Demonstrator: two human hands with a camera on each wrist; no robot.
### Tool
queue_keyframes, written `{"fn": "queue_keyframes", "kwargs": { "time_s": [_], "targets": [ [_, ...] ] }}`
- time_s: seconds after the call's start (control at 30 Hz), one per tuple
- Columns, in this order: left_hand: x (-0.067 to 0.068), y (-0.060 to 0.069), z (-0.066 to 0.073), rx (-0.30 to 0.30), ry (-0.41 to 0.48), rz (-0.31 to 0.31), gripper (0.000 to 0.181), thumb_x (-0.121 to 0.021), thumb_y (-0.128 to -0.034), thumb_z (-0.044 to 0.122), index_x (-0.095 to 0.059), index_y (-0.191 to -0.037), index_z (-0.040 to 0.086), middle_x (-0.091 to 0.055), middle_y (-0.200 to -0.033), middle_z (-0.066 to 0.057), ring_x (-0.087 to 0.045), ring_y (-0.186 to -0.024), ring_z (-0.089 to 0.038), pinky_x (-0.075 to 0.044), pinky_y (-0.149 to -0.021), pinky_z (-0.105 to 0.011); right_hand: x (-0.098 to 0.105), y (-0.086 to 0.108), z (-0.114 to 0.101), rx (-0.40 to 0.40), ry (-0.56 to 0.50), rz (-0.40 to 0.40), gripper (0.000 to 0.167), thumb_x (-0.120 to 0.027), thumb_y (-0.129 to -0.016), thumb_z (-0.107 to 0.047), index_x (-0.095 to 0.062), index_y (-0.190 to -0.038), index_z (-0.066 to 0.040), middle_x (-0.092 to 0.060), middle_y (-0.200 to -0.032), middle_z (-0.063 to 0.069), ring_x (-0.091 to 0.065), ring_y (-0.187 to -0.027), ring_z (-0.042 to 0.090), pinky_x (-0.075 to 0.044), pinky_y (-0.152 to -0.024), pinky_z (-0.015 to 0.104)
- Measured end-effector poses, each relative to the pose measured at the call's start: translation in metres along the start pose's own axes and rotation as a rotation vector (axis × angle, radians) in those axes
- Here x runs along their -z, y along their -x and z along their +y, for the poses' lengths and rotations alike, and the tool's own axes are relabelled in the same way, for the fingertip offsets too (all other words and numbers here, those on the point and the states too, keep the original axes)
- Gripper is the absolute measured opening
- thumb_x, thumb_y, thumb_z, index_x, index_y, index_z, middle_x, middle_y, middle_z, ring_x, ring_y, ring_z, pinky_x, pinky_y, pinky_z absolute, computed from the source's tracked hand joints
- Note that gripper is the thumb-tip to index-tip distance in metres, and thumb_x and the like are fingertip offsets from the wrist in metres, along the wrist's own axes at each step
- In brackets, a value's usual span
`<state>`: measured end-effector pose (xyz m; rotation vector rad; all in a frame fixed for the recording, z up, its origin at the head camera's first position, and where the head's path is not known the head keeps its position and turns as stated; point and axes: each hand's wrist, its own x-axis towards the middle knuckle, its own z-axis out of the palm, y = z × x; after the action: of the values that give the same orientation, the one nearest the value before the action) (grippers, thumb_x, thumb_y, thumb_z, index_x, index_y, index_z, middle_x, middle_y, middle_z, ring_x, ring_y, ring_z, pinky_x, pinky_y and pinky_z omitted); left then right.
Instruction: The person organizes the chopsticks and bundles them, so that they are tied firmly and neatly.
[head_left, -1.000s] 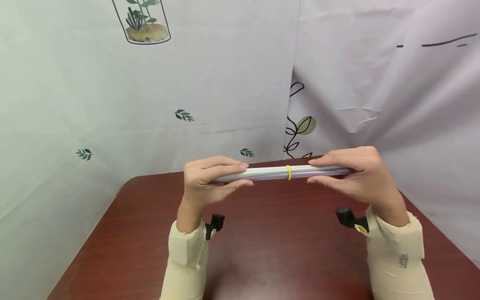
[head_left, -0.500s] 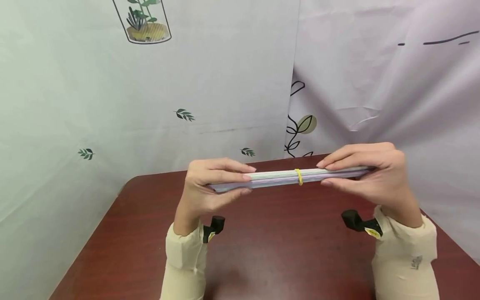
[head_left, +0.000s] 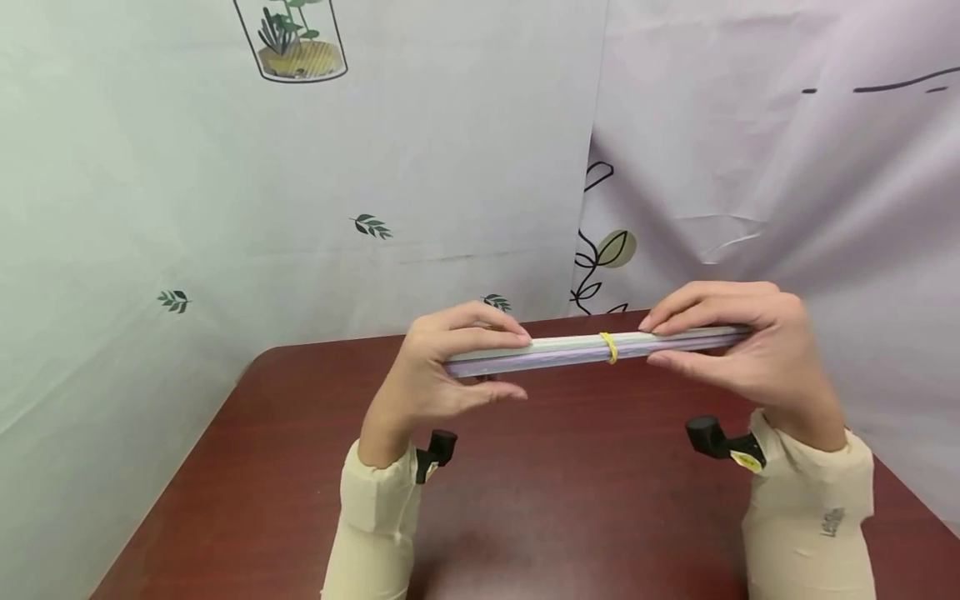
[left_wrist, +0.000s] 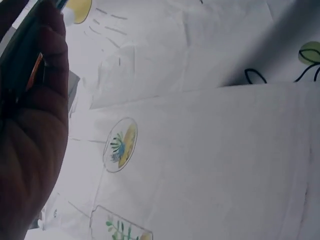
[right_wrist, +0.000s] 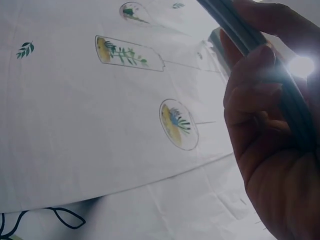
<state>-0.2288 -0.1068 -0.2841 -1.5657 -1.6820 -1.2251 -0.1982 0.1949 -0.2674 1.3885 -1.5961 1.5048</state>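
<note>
A flat stack of thin pastel layers [head_left: 555, 354], white, pale green and lilac, is held up above the table in the head view. A yellow band [head_left: 609, 347] goes round its middle. My left hand [head_left: 442, 358] holds the left end, with fingers over the top and round the far side; its thumb stands a little off the lower edge. At the other end, my right hand [head_left: 750, 346] grips the stack between fingers above and thumb below. In the right wrist view the stack [right_wrist: 240, 30] is a dark slab lying inside the curled fingers. The far face is hidden.
Below the hands lies a reddish-brown table [head_left: 577, 500]. A pale curtain [head_left: 450, 150] printed with leaves and jars hangs behind it and along both sides. Black camera mounts [head_left: 708, 437] stick out from the cream sleeves [head_left: 810, 517].
The stack and both hands have shifted to the right, and its right end now sits higher. The left hand has moved inward over the last half second, its thumb coming away from the lower edge.
</note>
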Motion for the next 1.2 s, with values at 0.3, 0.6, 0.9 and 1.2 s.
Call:
{"fn": "queue_keyframes", "kwargs": {
  "time_s": [0.3,0.6,0.9,1.2],
  "targets": [
    [-0.008,0.002,-0.008,0.134,0.04,0.068,0.028,-0.086,-0.0694,-0.004,-0.077,-0.095,0.001,-0.072,-0.096,-0.007,-0.067,-0.089,-0.018,-0.055,-0.071,-0.037,0.004,-0.001,0.003,-0.057,0.065,-0.104,0.032,-0.075,-0.062,0.025,-0.072,-0.091,0.013,-0.072,-0.092,0.018,-0.069,-0.083,0.017,-0.052,-0.072,0.018],
    [-0.001,0.014,-0.036,0.264,0.085,0.015,0.033,-0.084,-0.0711,-0.006,-0.076,-0.103,0.0,-0.072,-0.103,-0.008,-0.066,-0.096,-0.021,-0.054,-0.078,-0.034,0.013,0.008,0.036,-0.194,0.19,-0.067,0.041,-0.077,-0.054,0.031,-0.075,-0.089,0.008,-0.073,-0.09,0.016,-0.071,-0.081,0.015,-0.054,-0.069,0.018],
    [-0.008,0.05,-0.1,0.573,0.156,-0.028,0.034,-0.08,-0.0787,-0.001,-0.074,-0.112,0.004,-0.068,-0.114,-0.006,-0.064,-0.1,-0.02,-0.055,-0.08,-0.035,0.02,0.033,0.101,-0.488,0.339,-0.046,0.027,-0.086,-0.067,0.008,-0.078,-0.089,-0.005,-0.074,-0.087,0.011,-0.068,-0.074,0.011,-0.053,-0.065,0.018],
    [-0.029,0.088,-0.15,0.897,-0.096,-0.137,0.031,-0.084,-0.0759,0.005,-0.078,-0.105,0.011,-0.074,-0.103,-0.001,-0.066,-0.091,-0.015,-0.053,-0.077,-0.029,0.015,0.076,0.18,-0.874,0.335,-0.205,0.02,-0.084,-0.075,-0.004,-0.077,-0.094,-0.004,-0.073,-0.09,0.01,-0.062,-0.076,0.017,-0.051,-0.065,0.027]
  ]
}}
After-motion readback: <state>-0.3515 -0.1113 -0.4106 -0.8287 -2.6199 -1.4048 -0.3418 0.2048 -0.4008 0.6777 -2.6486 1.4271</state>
